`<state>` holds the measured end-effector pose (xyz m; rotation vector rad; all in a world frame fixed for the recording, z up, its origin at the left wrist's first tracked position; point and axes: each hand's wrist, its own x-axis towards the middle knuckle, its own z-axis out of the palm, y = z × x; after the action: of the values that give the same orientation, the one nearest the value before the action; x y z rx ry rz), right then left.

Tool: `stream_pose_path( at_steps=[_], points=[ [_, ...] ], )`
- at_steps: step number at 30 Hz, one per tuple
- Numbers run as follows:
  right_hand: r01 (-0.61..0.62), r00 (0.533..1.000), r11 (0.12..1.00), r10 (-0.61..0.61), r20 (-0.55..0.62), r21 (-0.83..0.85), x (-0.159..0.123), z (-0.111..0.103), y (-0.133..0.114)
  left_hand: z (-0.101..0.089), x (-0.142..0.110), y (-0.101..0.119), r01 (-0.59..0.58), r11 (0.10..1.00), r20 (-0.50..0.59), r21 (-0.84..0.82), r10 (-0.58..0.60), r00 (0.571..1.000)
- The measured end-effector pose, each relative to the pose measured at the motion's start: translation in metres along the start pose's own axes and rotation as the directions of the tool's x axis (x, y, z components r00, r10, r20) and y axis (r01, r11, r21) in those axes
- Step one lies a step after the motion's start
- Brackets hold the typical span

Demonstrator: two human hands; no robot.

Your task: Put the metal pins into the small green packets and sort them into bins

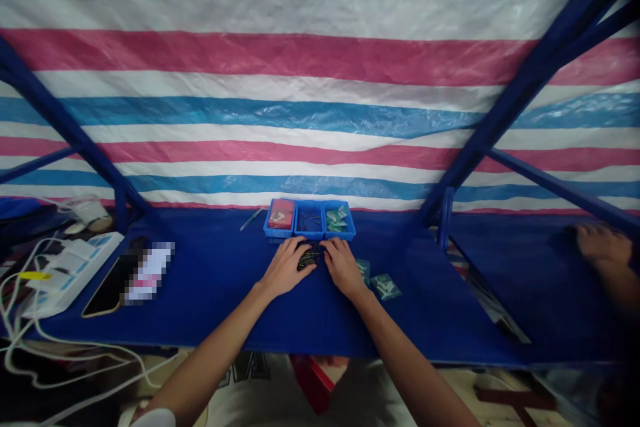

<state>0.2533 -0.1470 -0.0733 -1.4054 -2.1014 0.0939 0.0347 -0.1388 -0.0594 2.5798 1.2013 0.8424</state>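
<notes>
A small pile of dark and brass-coloured screws [309, 256] lies on the blue table [215, 307]. My left hand [286, 268] curves around its left side, thumb and fingers apart. On the other side my right hand [344, 267] rests with its fingertips at the pile's edge, fingers bent and slightly spread. Just beyond stand joined blue bins: the left bin [279, 233] holds red packets, the middle bin [309, 235] a few dark screws, and the right bin [340, 235] small greenish packets with pale pieces. Clear packets [385, 286] with pale pieces lie right of my right hand, one partly hidden by it.
A pen-like stick [251, 219] lies left of the bins. Farther left are a phone [113, 285], a blurred-out item [149, 272] and a white power strip [75, 275] with cables. Blue frame posts [480, 127] flank the table. Another person's hand [603, 243] is at far right.
</notes>
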Motion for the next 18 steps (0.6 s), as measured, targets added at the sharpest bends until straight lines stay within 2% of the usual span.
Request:
stream_pose_path(
  at_steps=[3,5,9,13,18],
  points=[
    [-0.003,0.999,0.997,0.006,0.045,-0.075,-0.001,0.002,-0.002,0.004,-0.003,0.0,0.042,0.997,-0.007,0.065,-0.041,0.999],
    [0.035,0.996,0.997,-0.029,0.08,-0.069,-0.001,0.001,-0.003,0.007,-0.004,-0.002,0.053,0.996,-0.008,0.069,-0.053,0.999],
    [0.1,0.987,0.995,-0.099,0.13,-0.005,-0.001,-0.002,-0.006,0.009,-0.005,-0.006,0.044,0.999,-0.004,0.012,-0.044,0.999],
    [0.075,0.99,0.997,-0.075,0.117,0.011,-0.001,-0.004,-0.009,0.006,-0.005,-0.006,0.027,0.999,-0.006,-0.045,-0.027,1.0],
    [0.049,0.995,0.998,-0.045,0.087,-0.04,-0.001,-0.004,-0.013,0.002,-0.009,0.002,0.096,0.989,-0.08,0.114,-0.087,0.993]
  ],
)
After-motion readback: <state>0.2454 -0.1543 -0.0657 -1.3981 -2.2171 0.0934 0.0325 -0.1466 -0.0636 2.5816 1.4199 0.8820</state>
